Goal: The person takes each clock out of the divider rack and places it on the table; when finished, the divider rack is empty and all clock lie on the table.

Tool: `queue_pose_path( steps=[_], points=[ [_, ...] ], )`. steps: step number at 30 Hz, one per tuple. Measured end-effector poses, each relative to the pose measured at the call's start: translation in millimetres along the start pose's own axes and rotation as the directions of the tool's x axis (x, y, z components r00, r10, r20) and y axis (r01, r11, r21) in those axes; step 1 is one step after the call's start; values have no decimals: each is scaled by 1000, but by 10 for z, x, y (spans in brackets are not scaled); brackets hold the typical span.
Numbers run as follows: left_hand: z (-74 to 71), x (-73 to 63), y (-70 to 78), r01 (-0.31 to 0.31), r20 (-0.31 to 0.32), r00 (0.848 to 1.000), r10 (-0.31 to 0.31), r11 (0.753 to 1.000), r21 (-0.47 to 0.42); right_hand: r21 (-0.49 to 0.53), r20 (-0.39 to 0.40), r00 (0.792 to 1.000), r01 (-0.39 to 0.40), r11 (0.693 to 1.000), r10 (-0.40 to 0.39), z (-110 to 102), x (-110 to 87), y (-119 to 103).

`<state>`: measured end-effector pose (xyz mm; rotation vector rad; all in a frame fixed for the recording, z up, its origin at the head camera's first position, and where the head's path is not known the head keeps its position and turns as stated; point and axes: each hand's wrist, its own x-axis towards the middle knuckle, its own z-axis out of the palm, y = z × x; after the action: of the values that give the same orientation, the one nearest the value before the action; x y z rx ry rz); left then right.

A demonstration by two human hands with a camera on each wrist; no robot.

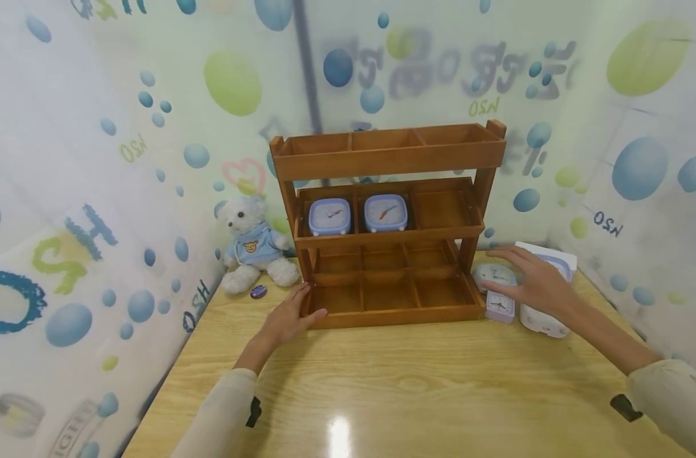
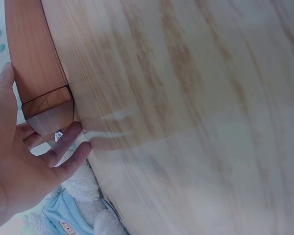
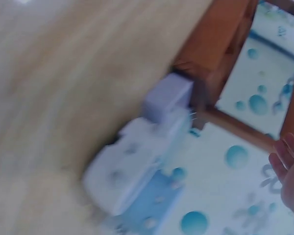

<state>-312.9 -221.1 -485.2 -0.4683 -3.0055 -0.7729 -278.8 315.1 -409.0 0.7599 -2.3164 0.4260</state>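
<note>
At the lower left corner of a brown wooden three-tier shelf [image 1: 382, 318] is my left hand [image 1: 287, 318]. Its thumb lies along the front board and its fairly straight fingers [image 2: 71, 139] reach past the corner's end. My right hand [image 1: 539, 280], fingers spread and holding nothing, is over the clocks right of the shelf. Below it are a small lilac square clock [image 1: 499, 306], a pale blue rounded clock [image 1: 495, 275] and a white clock-like item [image 1: 545, 321], its face hidden. Two blue-rimmed clocks [image 1: 329, 217] [image 1: 385, 213] stand in the middle tier's left and centre compartments.
A white teddy bear [image 1: 253, 245] in a blue top sits left of the shelf, with a small dark purple oval item [image 1: 259, 291] before it. A blue-and-white item [image 1: 554, 259] stands at the back right. Patterned walls [image 1: 125, 222] enclose the wooden table [image 1: 394, 381].
</note>
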Motion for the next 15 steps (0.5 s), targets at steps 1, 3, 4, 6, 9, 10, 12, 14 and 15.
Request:
queue_pose_path(
  steps=[1, 3, 4, 6, 9, 10, 12, 14, 15],
  points=[
    [3, 0, -1, 1, -1, 1000, -1, 1000, 0, 14, 2, 1000, 1, 1000, -1, 1, 62, -32],
    [6, 1, 0, 2, -2, 1000, -2, 1000, 3, 42, 1, 1000, 9, 999, -9, 2, 181, -81],
    [6, 1, 3, 1, -2, 1000, -1, 1000, 3, 51, -3, 1000, 13, 999, -13, 0, 238, -102],
    [2, 4, 10, -2, -2, 1000, 2, 1000, 1, 67, -8, 1000, 24, 997, -23, 4, 343, -130],
    [-12, 1, 24, -6, -2, 1000, 6, 1000, -14, 75, -26, 998, 55, 996, -53, 19, 499, -159],
    [-15, -1, 25, -6, -3, 1000, 6, 1000, -16, 77, -31, 997, 68, 995, -66, 26, 551, -168],
    [-21, -6, 27, -5, -6, 1000, 5, 1000, -21, 76, -39, 995, 96, 993, -93, 41, 658, -193],
    [-19, -8, 24, -7, -10, 1000, 7, 1000, -18, 80, -47, 993, 113, 990, -110, 50, 764, -231],
    [-18, -8, 22, -8, -13, 1000, 8, 1000, -17, 86, -50, 992, 121, 989, -117, 50, 818, -250]
  ],
)
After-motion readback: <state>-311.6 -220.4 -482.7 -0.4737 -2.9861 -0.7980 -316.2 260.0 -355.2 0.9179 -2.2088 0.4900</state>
